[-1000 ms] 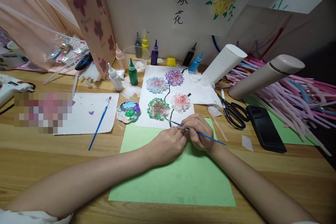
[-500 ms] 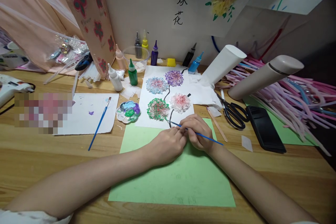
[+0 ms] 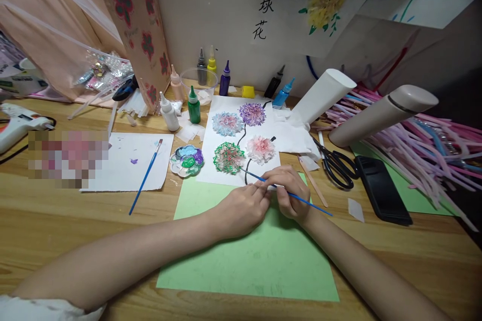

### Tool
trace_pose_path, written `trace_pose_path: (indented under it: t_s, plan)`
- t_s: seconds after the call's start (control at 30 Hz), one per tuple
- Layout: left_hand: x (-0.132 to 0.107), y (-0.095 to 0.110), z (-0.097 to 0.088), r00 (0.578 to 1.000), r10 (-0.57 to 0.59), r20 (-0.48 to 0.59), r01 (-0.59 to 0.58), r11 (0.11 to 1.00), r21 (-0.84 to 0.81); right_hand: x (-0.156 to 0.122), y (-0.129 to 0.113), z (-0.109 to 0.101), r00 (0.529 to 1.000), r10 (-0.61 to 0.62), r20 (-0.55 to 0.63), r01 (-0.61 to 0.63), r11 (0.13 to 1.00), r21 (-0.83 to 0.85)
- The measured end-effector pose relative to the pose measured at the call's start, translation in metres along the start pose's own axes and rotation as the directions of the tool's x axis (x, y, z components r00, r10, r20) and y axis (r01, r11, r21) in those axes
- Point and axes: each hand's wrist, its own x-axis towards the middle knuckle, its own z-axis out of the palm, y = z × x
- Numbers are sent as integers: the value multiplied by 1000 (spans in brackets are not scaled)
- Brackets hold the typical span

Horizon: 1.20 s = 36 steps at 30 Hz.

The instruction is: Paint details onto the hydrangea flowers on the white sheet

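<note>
My right hand (image 3: 291, 191) is closed around a thin blue paintbrush (image 3: 314, 205). The brush tip meets the lower right edge of a ruffled flower (image 3: 229, 157) with green-painted petal tips. Beside it, my left hand (image 3: 243, 210) rests on the green paper (image 3: 241, 266), its fingers bent and pressed together against the right hand; their tips are hidden. The flower sits on a white sheet (image 3: 218, 180) with a blue-pink flower (image 3: 227, 124), a purple flower (image 3: 252, 114), a pink-white flower (image 3: 260, 148) and black stems. Left of the sheet lies a palette (image 3: 187, 161) with green, blue and purple paint.
Another brush (image 3: 145, 180) lies on white paper (image 3: 101, 180). Paint bottles, including a green one (image 3: 194, 106), stand behind. At right are scissors (image 3: 341, 166), a phone (image 3: 382, 190), a bottle (image 3: 376, 115) and pipe cleaners (image 3: 422, 150). A glue gun (image 3: 20, 125) is far left.
The brush tip has moved slightly up along the green-tipped flower's right edge, and the handle lies a little lower in my right hand. The whole view has shifted slightly. My left hand stays put.
</note>
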Motion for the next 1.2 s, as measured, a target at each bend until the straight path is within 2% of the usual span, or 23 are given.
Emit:
trace_pose_path:
  t_s: [0.2,0.33,0.5,0.63,0.73,0.87,1.07,1.2]
  plan:
    - [1,0,0,1000,8,-9,-8,1000,-2,0,0,1,997,36,70,-35,999,-18]
    - [1,0,0,1000,8,-26,-8,1000,-7,0,0,1,1000,9,17,-9,1000,-6]
    - [0,0,0,1000,5,-16,-5,1000,11,0,0,1,997,29,65,-28,1000,-14]
    - [0,0,0,999,7,-41,-7,1000,14,0,1,0,999,19,29,-19,1000,-5]
    - [1,0,0,1000,5,-31,-5,1000,12,0,1,0,998,32,59,-31,999,-27]
    - [1,0,-1,1000,3,-22,-3,1000,8,0,0,0,1000,3,30,-3,1000,-12]
    - [1,0,-2,1000,4,-29,-3,1000,11,0,0,2,996,27,85,-25,999,-25]
    - [1,0,-2,999,3,34,-3,1000,-1,0,0,2,995,18,93,-17,1000,-20]
